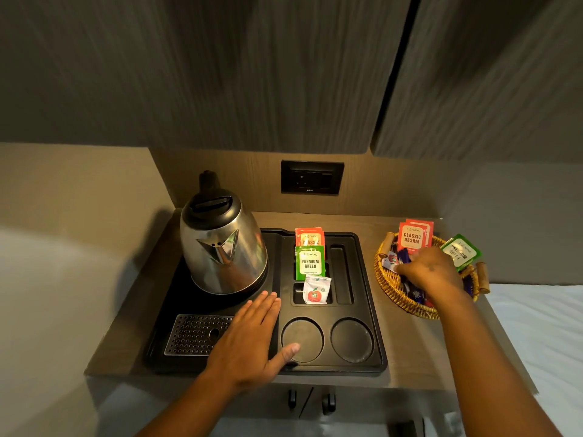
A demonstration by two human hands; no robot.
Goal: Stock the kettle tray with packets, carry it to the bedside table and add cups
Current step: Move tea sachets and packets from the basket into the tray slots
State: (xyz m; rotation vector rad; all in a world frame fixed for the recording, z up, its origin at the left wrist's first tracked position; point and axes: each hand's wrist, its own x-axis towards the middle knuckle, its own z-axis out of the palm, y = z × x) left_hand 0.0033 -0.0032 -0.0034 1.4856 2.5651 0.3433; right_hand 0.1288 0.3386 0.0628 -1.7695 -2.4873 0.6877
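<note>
Tray: a black plastic kettle tray is set flat on the brown wood-grain worktop, its long axis running left to right, parallel to the front edge.
Tray layout: the kettle bay is at the left, the packet slots are at the rear right, and two round cup recesses are at the front right; a perforated grey drip grille is seen at the front left.
Kettle: a domed stainless-steel kettle with a black lid is stood upright on the tray, spout turned toward the camera, handle at the back.
Packets in tray: an orange-red "Classic" tea packet is stood at the rear, a green "Premium Green" packet just in front of it, and a white sachet with a red apple mark nearest; all three are upright in one column of slots.
Basket: a round woven wicker basket is placed right of the tray, apart from it, holding red "Classic Assam" packets, a green packet and dark blue sachets.
Left hand: laid palm down on the tray, fingers straight and loosely together, thumb across the left cup recess; nothing is grasped.
Right hand: reached into the basket, back upward, fingers curled down among the sachets; whether anything is pinched cannot be told.
</note>
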